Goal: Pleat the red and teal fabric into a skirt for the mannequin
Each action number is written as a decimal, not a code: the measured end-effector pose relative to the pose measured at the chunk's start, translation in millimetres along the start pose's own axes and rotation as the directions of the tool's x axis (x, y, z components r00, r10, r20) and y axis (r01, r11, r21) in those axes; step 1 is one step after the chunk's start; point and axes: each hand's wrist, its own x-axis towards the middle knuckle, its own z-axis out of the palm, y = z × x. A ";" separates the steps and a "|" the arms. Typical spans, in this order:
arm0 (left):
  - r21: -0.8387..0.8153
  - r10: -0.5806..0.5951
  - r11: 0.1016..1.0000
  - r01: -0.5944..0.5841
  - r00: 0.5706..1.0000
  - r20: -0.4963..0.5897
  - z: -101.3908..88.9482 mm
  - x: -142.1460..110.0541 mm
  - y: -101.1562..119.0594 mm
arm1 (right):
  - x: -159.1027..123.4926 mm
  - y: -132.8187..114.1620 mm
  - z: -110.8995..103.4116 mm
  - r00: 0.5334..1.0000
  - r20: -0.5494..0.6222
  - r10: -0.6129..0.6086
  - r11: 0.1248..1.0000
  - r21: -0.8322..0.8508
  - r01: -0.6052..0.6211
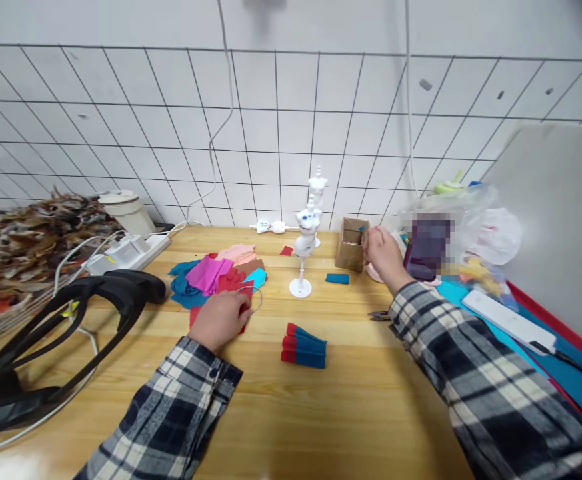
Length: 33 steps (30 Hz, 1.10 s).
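My left hand (221, 319) rests low over a heap of coloured fabric scraps with its fingers curled together. A thin pale cord (261, 301) loops out from its fingertips. Under and beside it lie red cloth (233, 280) and magenta cloth (209, 275). Beside the small cardboard box (349, 257), my right hand (383, 253) is closed with its fingertips pinched. Whatever that pinch holds, if anything, cannot be made out. Between the hands lies a folded red and blue fabric piece (305, 347). A small blue fabric piece (337, 279) lies near the box.
Small white mannequins on stands (301, 287) rise at the back middle. Thread snips (379, 316) lie near my right wrist. A black frame-like object (135, 293) and a power strip (131, 252) are on the left. Blue fabric sheets (565, 367) and a white power bank (508, 320) occupy the right.
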 end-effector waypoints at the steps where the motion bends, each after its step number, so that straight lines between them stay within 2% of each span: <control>1: 0.018 -0.003 1.000 0.003 1.000 0.004 -0.5 -0.3 -0.3 | 12.9 0.8 -0.7 0.999 -0.039 0.010 0.994 -0.109 -0.014; 3: 0.013 0.003 1.000 -0.004 1.000 0.021 -0.7 -0.6 0.5 | 32.4 2.7 -1.1 0.999 -0.042 0.008 0.975 -0.223 -0.017; 6: -0.032 0.018 0.999 -0.017 0.999 0.027 -1.5 -0.7 3.6 | 45.9 5.7 0.4 1.000 -0.007 0.010 0.939 -0.343 -0.011; 10: -0.070 0.027 0.997 -0.032 0.998 -0.060 -6.8 -3.0 1.7 | 45.4 11.5 3.1 0.998 0.055 -0.026 0.810 -0.583 0.053; 12: -0.055 0.027 0.998 -0.031 0.996 -0.084 -8.5 -5.4 -3.6 | 43.0 14.9 3.2 0.995 0.082 -0.057 0.758 -0.645 0.096; 15: -0.027 0.019 0.999 -0.020 1.000 -0.015 -5.8 -7.7 -11.3 | 38.6 18.7 -0.3 0.992 0.095 -0.085 0.744 -0.656 0.127; 17: -0.022 0.021 1.000 -0.020 0.999 0.049 -2.0 -7.2 -13.0 | 31.1 19.7 -3.9 0.990 0.055 -0.128 0.768 -0.627 0.134; 19: -0.030 0.027 0.999 -0.025 0.997 0.078 1.2 -5.3 -11.4 | 14.2 19.3 -5.8 0.969 -0.011 -0.249 0.807 -0.556 0.201; 21: -0.051 0.043 0.998 -0.038 0.995 0.087 2.6 -3.0 -7.7 | -15.6 17.9 -3.6 0.908 -0.100 -0.407 0.840 -0.432 0.329; 22: -0.067 0.049 0.997 -0.043 0.995 0.089 2.7 -2.0 -5.6 | -34.7 17.0 -0.7 0.888 -0.163 -0.431 0.864 -0.356 0.354; 24: -0.101 0.031 0.995 -0.023 0.997 0.078 2.6 -0.1 -1.9 | -76.1 15.8 7.7 0.889 -0.208 -0.408 0.907 -0.202 0.369; 26: -0.129 -0.040 0.991 0.044 0.999 0.031 3.3 1.5 0.1 | -112.3 15.4 16.5 0.900 -0.132 -0.415 0.909 -0.108 0.403; 27: -0.133 -0.079 0.988 0.079 0.997 0.005 4.3 2.3 0.4 | -125.6 15.4 20.2 0.898 0.014 -0.439 0.896 -0.072 0.439; 29: -0.128 -0.119 0.985 0.116 0.993 -0.009 7.4 3.7 0.0 | -140.4 16.0 25.3 0.918 0.132 -0.374 0.924 -0.028 0.381; 31: -0.136 -0.085 0.987 0.090 0.995 0.043 11.0 4.6 -0.9 | -142.5 17.2 27.7 0.921 0.196 -0.338 0.938 -0.014 0.347; 33: -0.165 -0.006 0.986 0.019 0.997 0.080 13.3 4.6 -1.5 | -138.9 19.1 28.5 0.895 0.227 -0.384 0.920 0.014 0.391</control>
